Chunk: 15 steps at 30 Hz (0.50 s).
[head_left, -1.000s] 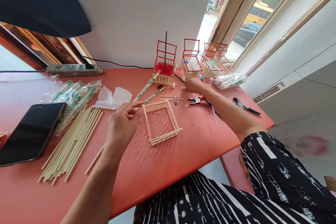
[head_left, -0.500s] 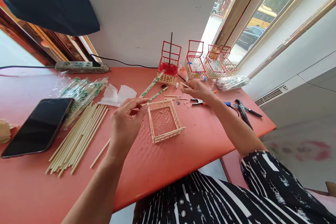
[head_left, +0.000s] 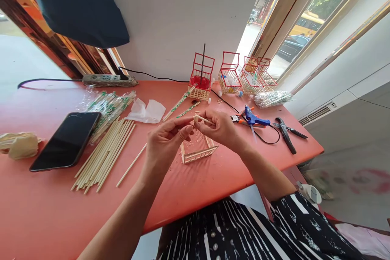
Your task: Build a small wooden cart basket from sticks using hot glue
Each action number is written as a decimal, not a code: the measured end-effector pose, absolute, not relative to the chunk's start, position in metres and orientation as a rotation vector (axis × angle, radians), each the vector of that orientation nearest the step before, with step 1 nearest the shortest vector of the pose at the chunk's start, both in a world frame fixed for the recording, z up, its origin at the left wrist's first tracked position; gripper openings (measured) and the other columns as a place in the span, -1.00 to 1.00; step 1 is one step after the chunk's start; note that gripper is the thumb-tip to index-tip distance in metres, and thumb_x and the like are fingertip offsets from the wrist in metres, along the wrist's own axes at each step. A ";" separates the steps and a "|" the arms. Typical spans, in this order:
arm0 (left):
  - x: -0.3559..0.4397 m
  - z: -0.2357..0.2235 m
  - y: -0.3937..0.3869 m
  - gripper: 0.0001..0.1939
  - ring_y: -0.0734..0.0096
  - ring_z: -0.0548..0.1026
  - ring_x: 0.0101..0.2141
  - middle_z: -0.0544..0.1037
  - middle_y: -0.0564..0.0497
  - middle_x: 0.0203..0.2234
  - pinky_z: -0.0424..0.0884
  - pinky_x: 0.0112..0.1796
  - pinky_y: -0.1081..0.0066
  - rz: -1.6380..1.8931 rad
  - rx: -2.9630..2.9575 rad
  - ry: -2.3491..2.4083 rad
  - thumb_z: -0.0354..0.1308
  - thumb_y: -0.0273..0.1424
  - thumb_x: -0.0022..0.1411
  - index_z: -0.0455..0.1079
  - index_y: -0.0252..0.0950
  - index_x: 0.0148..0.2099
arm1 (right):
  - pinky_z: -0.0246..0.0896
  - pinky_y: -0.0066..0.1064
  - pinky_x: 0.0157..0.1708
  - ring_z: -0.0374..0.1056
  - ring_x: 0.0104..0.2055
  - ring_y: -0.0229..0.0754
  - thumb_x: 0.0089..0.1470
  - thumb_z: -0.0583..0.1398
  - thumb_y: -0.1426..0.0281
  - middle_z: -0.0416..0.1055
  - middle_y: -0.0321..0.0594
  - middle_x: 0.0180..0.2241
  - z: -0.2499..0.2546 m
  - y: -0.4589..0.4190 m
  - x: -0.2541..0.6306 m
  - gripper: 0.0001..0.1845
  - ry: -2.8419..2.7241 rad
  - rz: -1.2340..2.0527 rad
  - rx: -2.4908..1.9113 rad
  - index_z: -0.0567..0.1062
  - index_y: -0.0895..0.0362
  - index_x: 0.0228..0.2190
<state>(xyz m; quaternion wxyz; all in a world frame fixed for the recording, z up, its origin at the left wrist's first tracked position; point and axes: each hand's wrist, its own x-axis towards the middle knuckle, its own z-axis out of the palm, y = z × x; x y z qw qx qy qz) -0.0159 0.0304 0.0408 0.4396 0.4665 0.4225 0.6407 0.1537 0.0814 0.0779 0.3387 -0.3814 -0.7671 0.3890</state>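
Both my hands meet above a small wooden stick frame point(head_left: 199, 155) that lies on the red table. My right hand point(head_left: 222, 130) pinches short wooden sticks point(head_left: 204, 120) between thumb and fingers. Their ends point toward my left hand point(head_left: 166, 140). My left thumb and index finger are closed close to those ends; whatever sits between them is too small to make out. My hands cover the back part of the frame. Wood crumbs are scattered inside it.
Long wooden sticks point(head_left: 105, 156) lie left, beside a black phone point(head_left: 67, 140) and wrapped sticks point(head_left: 106, 105). To the right are a blue glue gun point(head_left: 255, 118), pliers point(head_left: 236, 119) and black-handled cutters point(head_left: 286, 134). Red-topped stick baskets point(head_left: 230, 83) stand at the back.
My right hand has come from beside the back baskets to my left hand, bringing short sticks. My left hand has shifted right over the frame. The glue gun has come into clear view.
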 end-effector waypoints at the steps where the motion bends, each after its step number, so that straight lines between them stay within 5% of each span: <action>1: -0.016 0.041 0.032 -0.69 0.43 0.57 -0.47 0.70 -0.02 -0.42 0.53 -0.41 0.42 1.596 1.104 1.034 0.48 -0.24 0.13 0.70 -0.25 -0.10 | 0.09 -0.50 -0.41 0.28 -0.40 -0.34 0.20 0.28 0.17 0.47 -0.33 -0.43 0.077 0.081 0.152 -0.71 -2.008 0.983 -0.996 0.50 0.16 -0.35; 15: -0.020 0.043 0.035 -0.75 0.61 0.43 -0.52 0.63 0.05 -0.46 0.36 -0.45 0.56 1.627 0.776 0.813 0.62 -0.26 -0.08 0.71 -0.20 -0.34 | 0.11 -0.48 -0.34 0.35 -0.39 -0.32 0.27 0.27 0.30 0.51 -0.36 -0.43 0.082 0.068 0.132 -0.83 -2.090 0.826 -1.013 0.55 0.14 -0.29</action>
